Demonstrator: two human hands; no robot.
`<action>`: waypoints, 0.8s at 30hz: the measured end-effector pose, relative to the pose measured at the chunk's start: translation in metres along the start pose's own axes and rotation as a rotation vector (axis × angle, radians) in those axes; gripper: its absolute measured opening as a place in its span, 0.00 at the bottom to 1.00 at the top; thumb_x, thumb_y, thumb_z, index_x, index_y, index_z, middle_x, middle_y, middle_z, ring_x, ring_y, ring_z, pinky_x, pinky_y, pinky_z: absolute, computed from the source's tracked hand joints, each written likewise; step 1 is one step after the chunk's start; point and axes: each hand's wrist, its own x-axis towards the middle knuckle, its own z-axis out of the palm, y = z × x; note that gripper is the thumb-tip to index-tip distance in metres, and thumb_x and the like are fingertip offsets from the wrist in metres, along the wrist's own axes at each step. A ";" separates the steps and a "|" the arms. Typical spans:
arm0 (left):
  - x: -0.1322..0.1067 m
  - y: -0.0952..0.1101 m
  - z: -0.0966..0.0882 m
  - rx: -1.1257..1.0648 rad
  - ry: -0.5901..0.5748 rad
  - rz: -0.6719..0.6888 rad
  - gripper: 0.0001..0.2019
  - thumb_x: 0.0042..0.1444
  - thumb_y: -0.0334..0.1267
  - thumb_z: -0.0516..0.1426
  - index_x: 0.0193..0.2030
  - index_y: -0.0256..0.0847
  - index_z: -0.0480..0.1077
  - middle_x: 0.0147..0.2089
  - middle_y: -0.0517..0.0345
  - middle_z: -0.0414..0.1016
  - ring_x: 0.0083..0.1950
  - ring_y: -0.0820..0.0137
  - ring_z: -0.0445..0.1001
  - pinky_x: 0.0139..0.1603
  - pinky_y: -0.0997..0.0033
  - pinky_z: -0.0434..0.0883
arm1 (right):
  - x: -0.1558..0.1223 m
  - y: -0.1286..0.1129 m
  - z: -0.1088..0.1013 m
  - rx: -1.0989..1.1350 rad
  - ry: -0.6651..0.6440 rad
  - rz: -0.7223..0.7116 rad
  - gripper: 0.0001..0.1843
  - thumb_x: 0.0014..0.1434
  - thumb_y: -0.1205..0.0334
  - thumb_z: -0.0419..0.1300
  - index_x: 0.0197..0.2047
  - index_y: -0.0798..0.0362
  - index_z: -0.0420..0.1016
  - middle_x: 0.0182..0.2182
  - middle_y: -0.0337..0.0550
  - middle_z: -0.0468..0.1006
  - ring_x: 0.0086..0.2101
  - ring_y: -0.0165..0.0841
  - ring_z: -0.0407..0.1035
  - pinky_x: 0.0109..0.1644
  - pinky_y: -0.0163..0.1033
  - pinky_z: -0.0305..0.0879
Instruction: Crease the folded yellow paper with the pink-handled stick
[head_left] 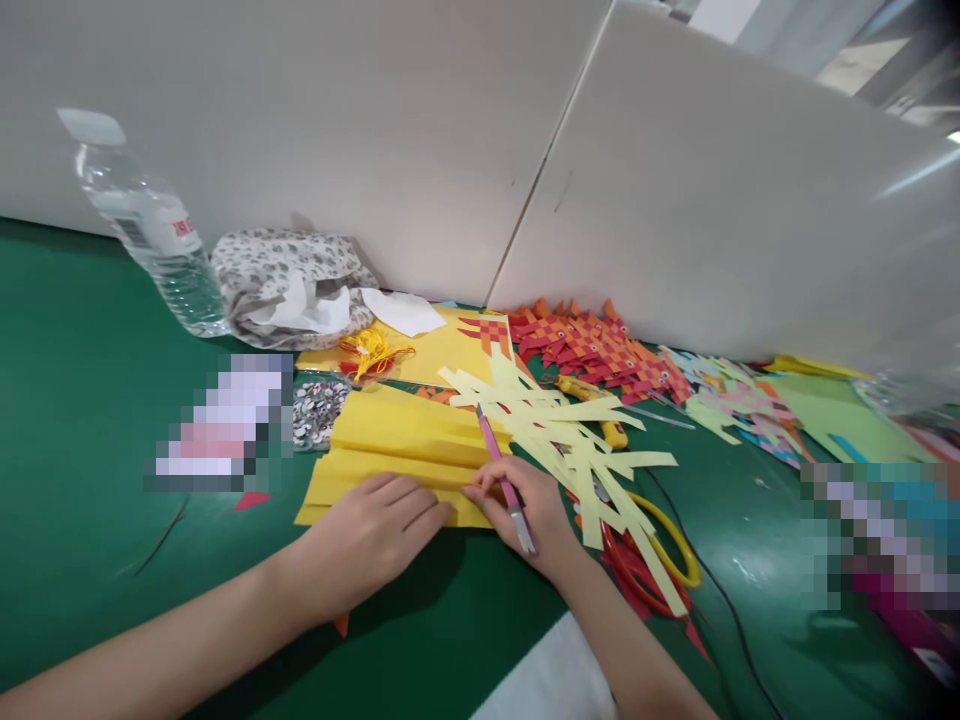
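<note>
My left hand (371, 535) lies flat, fingers stretched out, on the near edge of a folded yellow paper sheet (397, 445) on the green table. My right hand (525, 510) is closed on a slim pink craft knife (504, 480), its tip resting on the yellow sheet's right part. A pile of pale yellow paper strips (570, 430) lies just right of the sheet, touching my right hand.
Yellow-handled scissors (671, 545) and red scissors lie under the strips. Woven red-orange paper fish (600, 345) sit by the white partition (675, 200). A water bottle (150, 230), a patterned cloth pouch (292, 280) and a tub of googly eyes (319, 410) stand at left. Green paper (847, 425) lies at right.
</note>
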 end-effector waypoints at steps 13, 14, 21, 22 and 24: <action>-0.001 0.006 -0.001 0.026 0.144 0.136 0.09 0.65 0.30 0.49 0.44 0.36 0.71 0.33 0.55 0.73 0.36 0.69 0.72 0.38 0.68 0.70 | 0.000 -0.004 0.005 0.040 0.197 -0.033 0.10 0.56 0.68 0.62 0.27 0.50 0.65 0.27 0.38 0.76 0.28 0.31 0.70 0.35 0.35 0.67; -0.001 0.006 -0.002 0.028 0.144 0.137 0.10 0.65 0.30 0.48 0.44 0.36 0.71 0.34 0.54 0.73 0.37 0.69 0.72 0.39 0.68 0.70 | 0.000 -0.004 0.004 0.046 0.214 -0.025 0.10 0.56 0.68 0.62 0.27 0.49 0.65 0.27 0.38 0.76 0.28 0.31 0.71 0.35 0.36 0.68; 0.000 -0.001 -0.009 0.036 0.141 0.112 0.12 0.66 0.29 0.46 0.48 0.38 0.69 0.38 0.52 0.77 0.40 0.69 0.75 0.40 0.70 0.72 | 0.001 -0.007 -0.003 0.051 0.461 0.074 0.10 0.56 0.65 0.64 0.28 0.50 0.65 0.30 0.38 0.77 0.31 0.33 0.74 0.39 0.38 0.69; -0.001 -0.005 -0.008 0.025 0.140 0.093 0.13 0.65 0.28 0.46 0.49 0.37 0.68 0.39 0.52 0.78 0.40 0.68 0.76 0.40 0.70 0.72 | 0.002 -0.006 -0.004 0.061 0.534 0.102 0.10 0.56 0.64 0.64 0.29 0.50 0.65 0.30 0.39 0.77 0.32 0.33 0.74 0.39 0.38 0.69; -0.003 -0.015 -0.006 -0.035 0.136 0.023 0.14 0.65 0.29 0.46 0.53 0.38 0.67 0.42 0.52 0.78 0.42 0.66 0.77 0.39 0.69 0.73 | 0.003 -0.004 -0.007 0.092 0.681 0.139 0.08 0.57 0.63 0.63 0.32 0.50 0.65 0.32 0.40 0.77 0.34 0.34 0.74 0.39 0.39 0.70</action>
